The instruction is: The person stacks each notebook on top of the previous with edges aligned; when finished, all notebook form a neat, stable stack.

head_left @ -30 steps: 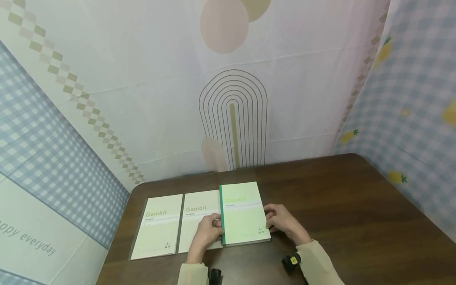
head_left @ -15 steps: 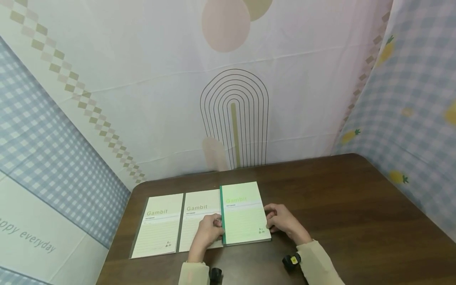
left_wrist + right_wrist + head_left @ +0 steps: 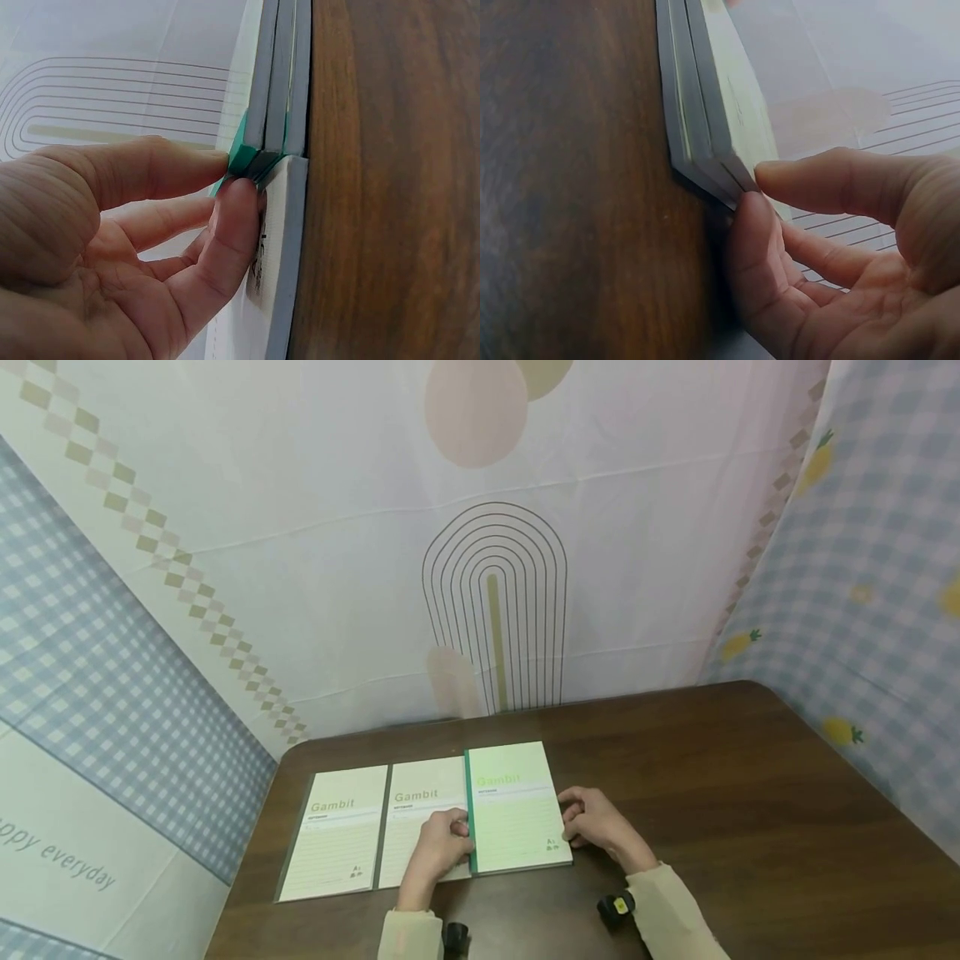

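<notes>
A stack of notebooks (image 3: 513,814), the top one with a pale green cover and a green spine, lies between my two hands. My left hand (image 3: 438,843) grips the spine side near the front corner; in the left wrist view its thumb (image 3: 180,166) touches the green spine (image 3: 241,154). On the opposite side my right hand (image 3: 596,821) holds the stack's edge, its thumb (image 3: 817,178) at the top notebook and curled fingers lower down. Beneath my left forearm is part of a cream notebook (image 3: 408,814) with a dark spine.
Another cream notebook (image 3: 337,835) lies at the far left, beside the middle one. All of them rest on a dark wooden table (image 3: 712,793), with its bare surface stretching to the right. A patterned cloth (image 3: 360,593) hangs behind the table.
Both hands keep the same places on the stack, and the notebooks lie as before. Only the head view has shifted very slightly.
</notes>
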